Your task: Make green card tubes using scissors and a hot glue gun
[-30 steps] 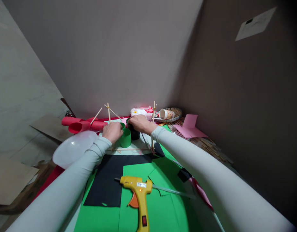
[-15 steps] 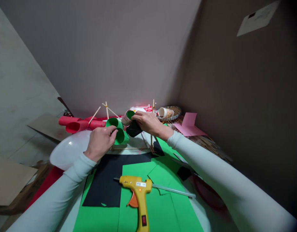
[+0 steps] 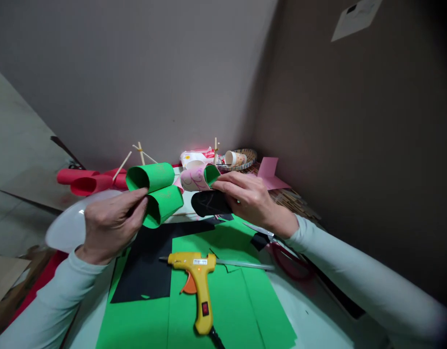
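My left hand [image 3: 112, 223] pinches a pair of green paper tubes, an upper tube [image 3: 156, 175] and a lower tube [image 3: 169, 203], by their near rims where they touch. My right hand [image 3: 250, 196] has its fingers closed on two more tubes: a pale pink one with purple markings [image 3: 194, 178] and a green inside, and below it a black one [image 3: 209, 203]. Both pairs are raised above the table with a small gap between them. Beneath, a yellow hot glue gun [image 3: 201, 283] lies on green sheets [image 3: 136, 325], its clear glue stick [image 3: 245, 264] pointing right.
Black paper [image 3: 145, 271] overlaps the green sheets. Red-handled scissors [image 3: 292, 264] lie under my right forearm. Red paper tubes [image 3: 90, 185] and a translucent white bowl-like thing [image 3: 65, 225] are at left. Behind stand thin sticks [image 3: 141, 154], a basket [image 3: 249, 160] with a paper cup [image 3: 235, 159], and folded pink paper [image 3: 270, 174].
Both hands have come closer to me with the tubes, and the pairs now show from the side. My left hand has moved left, my right hand slightly right. The view has shifted right.
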Demonstrator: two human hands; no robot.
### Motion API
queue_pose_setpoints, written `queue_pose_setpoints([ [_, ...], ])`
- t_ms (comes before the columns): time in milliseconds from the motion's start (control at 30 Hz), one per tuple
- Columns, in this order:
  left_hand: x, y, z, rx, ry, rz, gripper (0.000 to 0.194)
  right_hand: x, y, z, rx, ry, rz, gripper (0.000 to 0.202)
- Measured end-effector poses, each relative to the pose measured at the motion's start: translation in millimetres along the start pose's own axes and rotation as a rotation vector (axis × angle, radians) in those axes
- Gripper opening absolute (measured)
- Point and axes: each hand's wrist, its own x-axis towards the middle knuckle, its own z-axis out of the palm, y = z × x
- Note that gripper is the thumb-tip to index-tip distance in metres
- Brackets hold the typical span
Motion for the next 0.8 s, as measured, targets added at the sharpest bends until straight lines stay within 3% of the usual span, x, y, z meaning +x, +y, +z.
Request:
queue_pose_setpoints([
  [133, 6, 2, -8.2, -0.194, -0.088, -0.169, 0.023, -11, -9, -14, 0.206, 0.133, 0.073, 0.032],
  [233, 12, -4, -12.3, -0.35, -0.182, -0.294, 0.023, -17, -13, -22, 0.411, 0.163, 0.179, 0.026],
  [433, 22, -14, -8.3, -0.435, -0.342, -0.345, 0.032, -21, -16, -25, 0.592, 0.154, 0.25, 0.02],
  [600, 39, -18, 7.8, -0.197, -0.379, -0.231, 0.037, -3, -6, -13, 0.674, 0.042, 0.322, 0.015],
  [800, 60, -15, 30.4, 0.072, -0.523, -0.064, 0.035, 37, 15, 9, 0.313, -0.31, 0.368, 0.031],
])
